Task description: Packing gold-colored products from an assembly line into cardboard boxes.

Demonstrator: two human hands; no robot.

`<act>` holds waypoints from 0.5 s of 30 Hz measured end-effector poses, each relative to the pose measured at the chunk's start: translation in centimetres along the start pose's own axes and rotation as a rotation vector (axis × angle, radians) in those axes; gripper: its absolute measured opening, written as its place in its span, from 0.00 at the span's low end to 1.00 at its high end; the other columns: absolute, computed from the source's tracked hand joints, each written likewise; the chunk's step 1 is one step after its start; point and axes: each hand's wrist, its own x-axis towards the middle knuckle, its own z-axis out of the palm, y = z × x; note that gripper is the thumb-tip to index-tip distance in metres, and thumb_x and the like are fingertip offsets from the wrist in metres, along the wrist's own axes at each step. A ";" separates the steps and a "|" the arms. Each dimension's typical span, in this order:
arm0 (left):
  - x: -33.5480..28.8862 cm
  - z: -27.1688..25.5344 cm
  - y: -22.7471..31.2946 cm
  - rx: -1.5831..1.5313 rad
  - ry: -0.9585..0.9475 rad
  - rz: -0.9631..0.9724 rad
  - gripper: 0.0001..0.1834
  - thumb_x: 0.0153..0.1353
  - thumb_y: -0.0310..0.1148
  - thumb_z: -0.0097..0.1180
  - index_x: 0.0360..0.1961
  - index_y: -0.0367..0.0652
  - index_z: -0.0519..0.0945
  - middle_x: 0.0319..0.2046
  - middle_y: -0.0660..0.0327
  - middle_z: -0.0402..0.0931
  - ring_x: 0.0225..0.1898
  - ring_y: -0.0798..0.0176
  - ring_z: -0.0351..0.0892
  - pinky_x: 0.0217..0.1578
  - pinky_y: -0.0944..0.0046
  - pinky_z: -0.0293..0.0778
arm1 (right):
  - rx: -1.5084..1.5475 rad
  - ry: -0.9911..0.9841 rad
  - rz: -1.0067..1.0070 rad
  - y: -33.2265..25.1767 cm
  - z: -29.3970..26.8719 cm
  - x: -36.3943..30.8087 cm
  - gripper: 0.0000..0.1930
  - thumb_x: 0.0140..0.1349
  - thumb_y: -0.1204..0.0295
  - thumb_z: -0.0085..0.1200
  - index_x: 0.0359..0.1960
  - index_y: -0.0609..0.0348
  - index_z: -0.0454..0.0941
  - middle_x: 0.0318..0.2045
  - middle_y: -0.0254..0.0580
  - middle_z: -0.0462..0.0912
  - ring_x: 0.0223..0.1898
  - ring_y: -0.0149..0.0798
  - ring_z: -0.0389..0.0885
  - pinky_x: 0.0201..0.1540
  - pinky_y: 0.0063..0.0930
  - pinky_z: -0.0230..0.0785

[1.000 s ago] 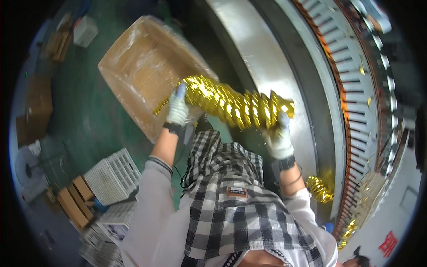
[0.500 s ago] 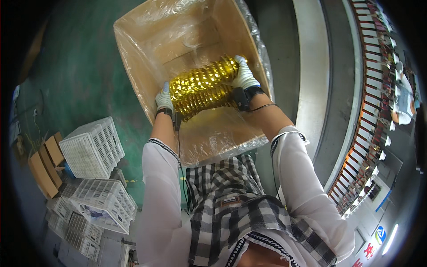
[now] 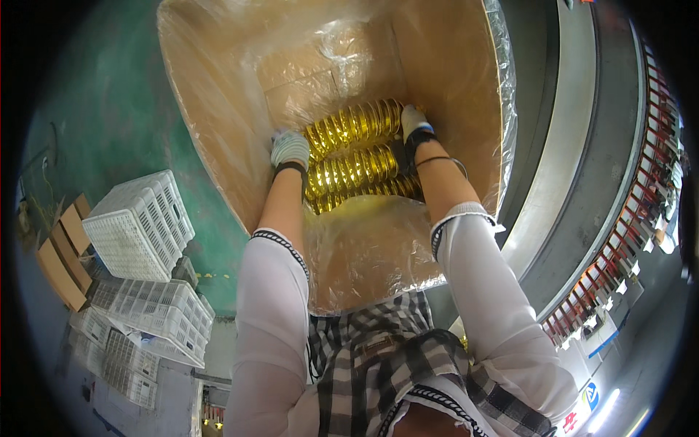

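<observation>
Several rows of shiny gold, ribbed pieces, nested into stacks (image 3: 355, 130), lie crosswise inside a large cardboard box (image 3: 451, 65) lined with clear plastic. My gloved left hand (image 3: 290, 148) is closed against the left end of the stacks. At their right end my gloved right hand (image 3: 415, 124) presses inward, its fingers partly hidden behind the gold. Between them the hands clamp the gold stacks, low in the box. Dark straps with a cable circle both wrists. What lies under the stacks is hidden.
White plastic crates (image 3: 142, 226) are piled on the green floor (image 3: 109, 109) at left, with flattened cardboard (image 3: 62, 255) beside them. A grey curved-looking conveyor or ledge (image 3: 561, 146) runs along the right. Beyond it stands a long row of red-and-white racks (image 3: 619, 255).
Both hands have lowered the gold stacks deeper into the box. My view has moved closer over the box, so it fills more of the picture.
</observation>
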 end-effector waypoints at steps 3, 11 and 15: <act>-0.7 1.8 5.5 0.777 -0.167 0.468 0.32 0.72 0.48 0.47 0.72 0.44 0.67 0.75 0.46 0.57 0.73 0.39 0.59 0.72 0.46 0.58 | -0.056 -0.116 -0.061 4.2 -3.3 -4.9 0.17 0.72 0.69 0.51 0.57 0.64 0.79 0.57 0.59 0.82 0.59 0.54 0.81 0.54 0.44 0.80; -9.4 4.2 15.6 0.345 -0.094 1.151 0.39 0.67 0.62 0.49 0.73 0.50 0.66 0.74 0.53 0.61 0.75 0.49 0.58 0.74 0.40 0.46 | 0.722 0.132 0.225 11.4 -3.9 -10.5 0.32 0.61 0.54 0.61 0.59 0.69 0.75 0.59 0.64 0.78 0.62 0.58 0.77 0.64 0.45 0.71; -10.8 4.9 13.3 0.450 0.015 1.131 0.46 0.65 0.63 0.52 0.73 0.39 0.63 0.74 0.48 0.60 0.76 0.47 0.55 0.75 0.42 0.45 | 1.120 0.348 0.393 7.7 -8.1 -17.1 0.29 0.62 0.60 0.59 0.59 0.70 0.75 0.59 0.69 0.78 0.63 0.64 0.75 0.66 0.46 0.69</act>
